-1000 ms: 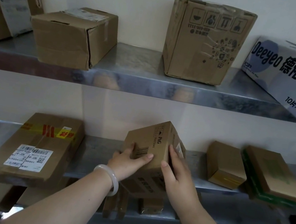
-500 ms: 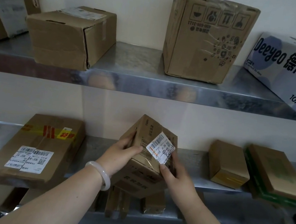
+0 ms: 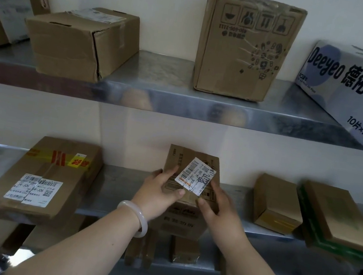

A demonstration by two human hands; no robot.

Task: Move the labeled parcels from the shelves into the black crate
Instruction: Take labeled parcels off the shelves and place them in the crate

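My left hand (image 3: 159, 191) and right hand (image 3: 216, 208) are both gripping the small parcel (image 3: 180, 156) by opposite sides, holding it tilted over the front edge of the middle shelf (image 3: 115, 188). I am judging it light and stiff, easy to carry by the edges. Its white label (image 3: 195, 176) is showing J4-J06, plus scrawl I cannot read.

Two shiny metal shelves (image 3: 161, 77) run along a plain off-white wall (image 3: 161, 3).
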